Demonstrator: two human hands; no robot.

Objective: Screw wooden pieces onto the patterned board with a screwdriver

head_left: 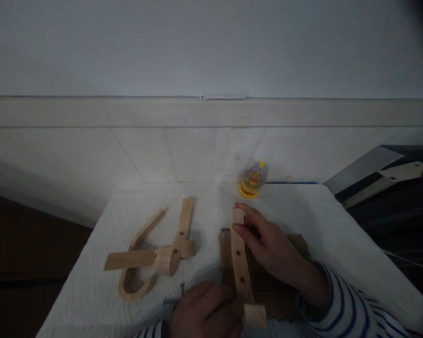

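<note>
A pale wooden strip (240, 263) with two dark holes lies lengthwise over a dark brown patterned board (268, 293). Its far end is pinched between the thumb and fingers of my right hand (273, 249). At the near end my left hand (207, 310) is closed, its fingers curled down beside the strip; what they hold is hidden. A wooden block end (254, 315) shows just right of those fingers. Close to my left hand, a small screw (182, 288) sits on the white cloth. Left of it are several curved and straight wooden hook parts (165, 258), one with a round knob.
A clear bottle or jar with a yellow base (252, 180) stands at the back against the white wall (197, 155). White cloth covers the table (91, 286). Dark shelving or furniture (402, 202) borders the table's right side.
</note>
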